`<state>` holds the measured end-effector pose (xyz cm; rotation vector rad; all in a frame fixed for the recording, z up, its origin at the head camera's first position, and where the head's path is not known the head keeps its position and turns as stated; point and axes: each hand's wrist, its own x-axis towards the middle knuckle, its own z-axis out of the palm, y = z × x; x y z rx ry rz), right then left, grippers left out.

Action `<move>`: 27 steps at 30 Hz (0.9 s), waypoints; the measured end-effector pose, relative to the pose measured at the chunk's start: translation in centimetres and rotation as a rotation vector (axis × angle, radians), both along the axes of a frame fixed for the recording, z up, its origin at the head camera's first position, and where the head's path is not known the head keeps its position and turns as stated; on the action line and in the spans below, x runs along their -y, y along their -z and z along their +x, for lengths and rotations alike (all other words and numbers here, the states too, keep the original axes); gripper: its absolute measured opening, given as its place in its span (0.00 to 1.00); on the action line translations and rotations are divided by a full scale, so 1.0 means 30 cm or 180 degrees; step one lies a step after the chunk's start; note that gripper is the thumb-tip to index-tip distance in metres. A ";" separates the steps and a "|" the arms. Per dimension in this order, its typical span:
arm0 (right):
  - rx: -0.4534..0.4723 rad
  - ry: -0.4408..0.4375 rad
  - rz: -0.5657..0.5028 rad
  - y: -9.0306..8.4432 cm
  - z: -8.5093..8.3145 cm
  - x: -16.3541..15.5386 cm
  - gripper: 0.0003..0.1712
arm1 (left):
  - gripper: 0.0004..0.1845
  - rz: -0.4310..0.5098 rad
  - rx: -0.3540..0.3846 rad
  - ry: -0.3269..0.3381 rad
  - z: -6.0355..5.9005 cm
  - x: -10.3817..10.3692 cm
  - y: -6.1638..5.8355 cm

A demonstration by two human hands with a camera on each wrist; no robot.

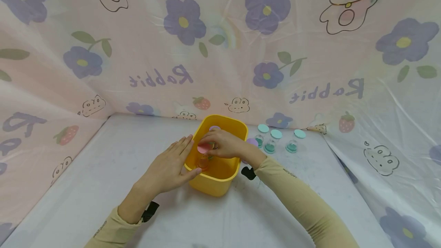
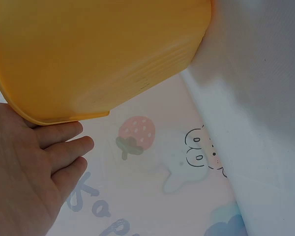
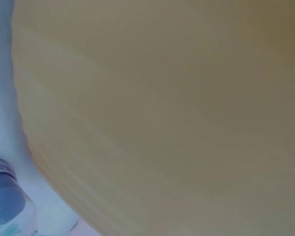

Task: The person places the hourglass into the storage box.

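A yellow plastic bin point(image 1: 211, 186) stands in the middle of the table. My left hand point(image 1: 170, 167) lies along its left rim, fingers straight and thumb reaching over the near corner. In the left wrist view, the fingers point(image 2: 64, 152) of that hand touch the rim from outside. My right hand point(image 1: 224, 144) reaches into the bin, its bent fingers and thumb pinching a small orange bottle with a pink lid point(image 1: 204, 148). Behind that hand, a purple lid point(image 1: 214, 128) shows inside the bin. The right wrist view is mostly filled by the bin's wall point(image 3: 162, 123).
Right of the bin stand several small clear bottles with teal lids point(image 1: 276, 134) and green bases. A purple lid point(image 1: 252, 142) shows close to the bin's right side, partly hidden by my right arm. A printed cloth point(image 1: 220, 56) hangs behind and beside the table.
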<state>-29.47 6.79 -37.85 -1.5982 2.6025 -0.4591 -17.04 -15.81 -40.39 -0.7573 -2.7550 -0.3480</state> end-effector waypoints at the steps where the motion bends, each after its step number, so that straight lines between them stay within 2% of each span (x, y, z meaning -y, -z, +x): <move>1: -0.0015 -0.0015 0.0007 0.001 -0.002 0.001 0.24 | 0.50 -0.0001 -0.0006 0.0001 0.000 -0.001 0.000; 7: -0.0019 -0.0073 0.0019 0.000 -0.005 -0.002 0.24 | 0.50 0.0007 -0.0048 0.0019 -0.002 -0.002 -0.001; 27: 0.0212 0.0047 0.0026 -0.007 0.006 -0.008 0.24 | 0.50 -0.0002 -0.0071 0.0012 -0.003 -0.001 0.003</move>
